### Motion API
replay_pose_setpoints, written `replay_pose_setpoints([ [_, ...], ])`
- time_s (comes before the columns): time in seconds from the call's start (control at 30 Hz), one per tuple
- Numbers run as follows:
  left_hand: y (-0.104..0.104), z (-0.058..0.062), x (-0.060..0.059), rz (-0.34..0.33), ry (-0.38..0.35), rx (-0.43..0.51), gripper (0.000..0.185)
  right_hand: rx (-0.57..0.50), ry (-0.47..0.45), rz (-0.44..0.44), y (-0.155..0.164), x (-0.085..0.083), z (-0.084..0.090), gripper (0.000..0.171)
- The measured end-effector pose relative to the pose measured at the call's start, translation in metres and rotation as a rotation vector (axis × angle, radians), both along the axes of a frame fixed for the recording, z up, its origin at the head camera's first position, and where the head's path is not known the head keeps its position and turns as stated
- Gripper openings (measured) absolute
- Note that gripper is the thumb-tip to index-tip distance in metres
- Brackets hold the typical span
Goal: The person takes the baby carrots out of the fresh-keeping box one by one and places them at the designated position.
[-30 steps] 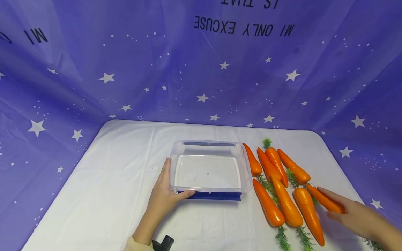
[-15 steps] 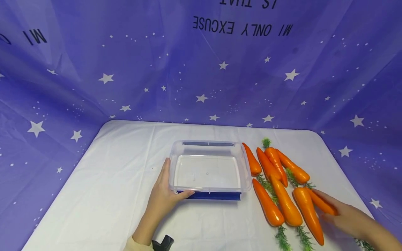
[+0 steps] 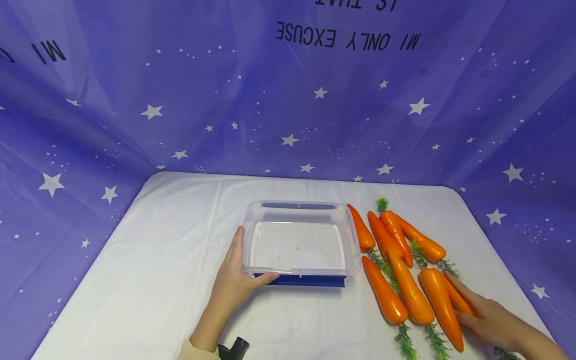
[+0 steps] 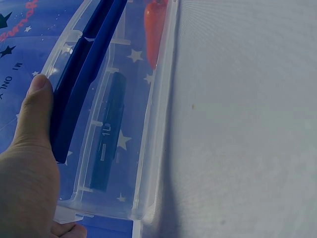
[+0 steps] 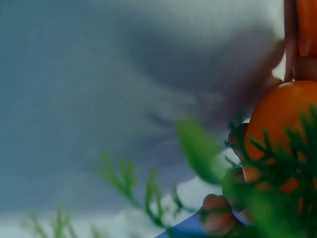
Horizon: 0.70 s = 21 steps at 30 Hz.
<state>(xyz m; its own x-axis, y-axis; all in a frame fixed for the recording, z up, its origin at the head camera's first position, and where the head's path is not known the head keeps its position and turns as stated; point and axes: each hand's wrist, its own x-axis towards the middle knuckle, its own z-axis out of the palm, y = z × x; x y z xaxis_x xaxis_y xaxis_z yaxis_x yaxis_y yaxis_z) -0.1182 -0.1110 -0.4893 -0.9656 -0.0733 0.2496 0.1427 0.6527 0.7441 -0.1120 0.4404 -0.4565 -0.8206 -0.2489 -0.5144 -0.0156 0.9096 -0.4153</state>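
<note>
- My left hand (image 3: 234,280) grips the near left corner of the clear plastic box (image 3: 300,240), with the thumb (image 4: 35,106) pressed along its dark blue strip (image 3: 299,281) and the other fingers laid along the box's left wall.
- The box stands open on the white-covered bench (image 3: 157,260), about mid-bench, with nothing in it.
- My right hand (image 3: 488,317) lies over the carrot (image 3: 456,297) farthest right in the near row; my fingers curl round it and it touches the bench.
- In the right wrist view the fingertips (image 5: 216,213) show beneath the carrot's orange butt end (image 5: 282,129), with green leaves blurred in front.
- Just left of that carrot lie three more orange carrots (image 3: 411,290) side by side, with their green tops pointing toward me.
- Behind them, next to the box's right wall, lie four other carrots (image 3: 391,232) in a second row.
- A purple starred cloth (image 3: 180,100) hangs behind the bench.
</note>
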Motion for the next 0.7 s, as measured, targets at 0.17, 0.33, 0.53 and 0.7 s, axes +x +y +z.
replay_pose_setpoints([
  [0.17,0.0,0.0,0.001,-0.003,0.001,0.005,0.134,-0.007,0.059,0.003,0.001,0.004,-0.006,0.091],
  [0.33,0.0,0.001,0.001,-0.003,0.003,0.003,0.134,0.017,0.092,0.0,0.0,0.004,-0.009,0.09],
  [0.53,0.0,0.001,0.0,-0.004,0.0,-0.003,0.134,0.07,0.103,-0.01,-0.001,0.005,-0.012,0.089],
  [0.7,0.0,0.0,0.0,-0.004,0.007,-0.004,0.134,0.123,0.131,-0.027,-0.002,0.011,-0.017,0.085],
])
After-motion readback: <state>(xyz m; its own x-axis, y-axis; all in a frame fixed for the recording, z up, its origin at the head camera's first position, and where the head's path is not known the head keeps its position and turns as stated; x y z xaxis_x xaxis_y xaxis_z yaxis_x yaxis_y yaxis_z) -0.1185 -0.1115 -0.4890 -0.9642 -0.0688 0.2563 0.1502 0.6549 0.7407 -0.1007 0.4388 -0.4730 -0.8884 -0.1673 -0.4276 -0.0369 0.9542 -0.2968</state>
